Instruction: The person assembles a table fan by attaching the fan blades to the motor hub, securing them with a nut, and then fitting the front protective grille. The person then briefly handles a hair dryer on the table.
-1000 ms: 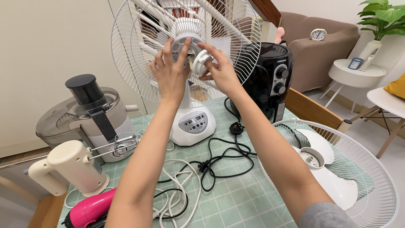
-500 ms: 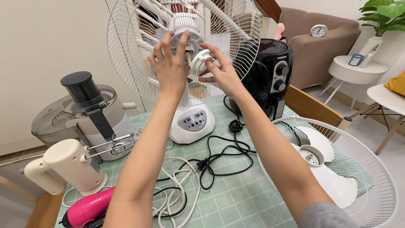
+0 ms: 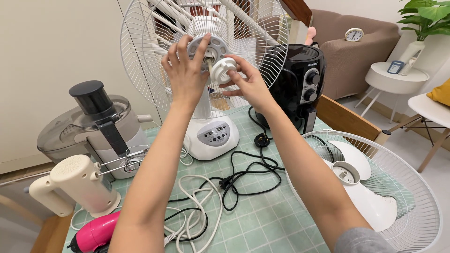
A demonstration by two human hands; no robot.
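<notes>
Loose grille cradling fan blade

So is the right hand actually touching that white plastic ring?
Touching. The head view shows the right hand with its fingertips wrapped round the rim of the white ring, in front of the fan's rear guard.

Grey juicer far left; cream hand mixer before it; pink hairdryer (partly cropped); black air fryer behind.
</notes>
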